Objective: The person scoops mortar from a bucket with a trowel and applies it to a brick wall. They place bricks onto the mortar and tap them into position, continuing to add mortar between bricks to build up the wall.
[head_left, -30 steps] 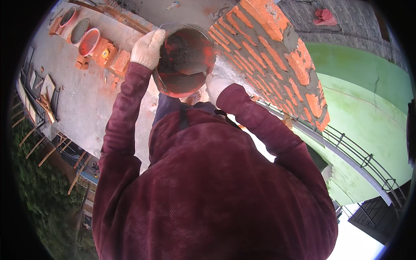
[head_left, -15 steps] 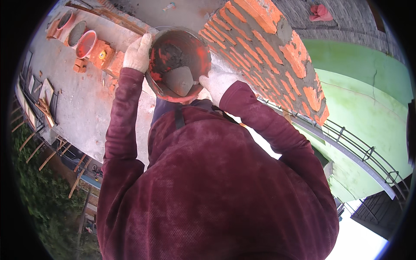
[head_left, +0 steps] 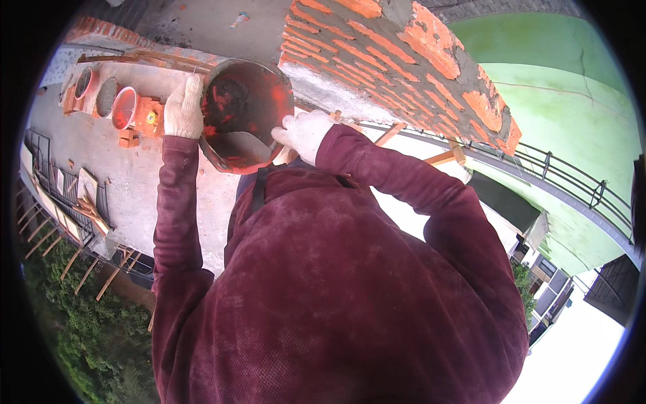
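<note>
A mortar-stained bucket (head_left: 247,87) is held up in front of me, its mouth tipped toward me, with some grey mortar inside. My left hand (head_left: 183,111), in a white knit glove, is closed on the bucket's left rim. At the opposite side my right hand (head_left: 304,137), gloved the same way, is closed around the handle of a trowel. The trowel's grey blade (head_left: 237,149) lies inside the bucket near its lower rim. The fingers hide most of the trowel handle. A brick wall (head_left: 377,60) with wet mortar joints rises just beyond my right hand.
Several buckets, one a red-rimmed bucket (head_left: 125,108), stand in a row at the left beside orange bricks (head_left: 148,120). Boards (head_left: 91,195) and metal railings lie along the floor edge. Black railing (head_left: 558,165) runs below the green wall (head_left: 538,94) at right.
The bucket and both hands have shifted left in view, and the bucket is tipped more. The trowel blade sits lower inside it. My view has turned, showing more floor edge at left.
</note>
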Motion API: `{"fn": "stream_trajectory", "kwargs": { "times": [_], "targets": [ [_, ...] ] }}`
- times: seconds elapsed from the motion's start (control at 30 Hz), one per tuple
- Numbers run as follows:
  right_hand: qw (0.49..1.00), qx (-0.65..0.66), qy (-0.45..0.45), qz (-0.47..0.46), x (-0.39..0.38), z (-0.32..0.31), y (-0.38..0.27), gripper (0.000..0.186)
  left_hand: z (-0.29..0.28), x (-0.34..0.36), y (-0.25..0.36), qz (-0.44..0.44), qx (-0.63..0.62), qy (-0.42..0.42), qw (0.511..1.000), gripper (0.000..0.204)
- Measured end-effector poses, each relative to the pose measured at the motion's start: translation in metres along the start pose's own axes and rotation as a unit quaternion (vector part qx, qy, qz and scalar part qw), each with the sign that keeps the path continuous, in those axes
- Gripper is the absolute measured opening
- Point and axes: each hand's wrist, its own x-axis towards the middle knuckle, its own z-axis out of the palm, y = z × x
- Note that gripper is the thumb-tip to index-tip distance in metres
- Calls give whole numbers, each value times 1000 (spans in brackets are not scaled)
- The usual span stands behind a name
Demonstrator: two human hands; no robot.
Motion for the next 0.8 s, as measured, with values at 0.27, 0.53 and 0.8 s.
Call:
{"fn": "stream_trajectory", "kwargs": {
  "times": [0.27,0.53,0.8],
  "targets": [
    [956,233,170,52,-29,68,17,37,19,-18,18,-81,-110,39,990,51],
    [914,288,235,162,-71,120,42,33,71,-39,-31,-199,-147,53,967,57],
    [862,322,253,297,-68,241,92,32,117,-87,-122,-308,-252,101,912,52]
  ]
}}
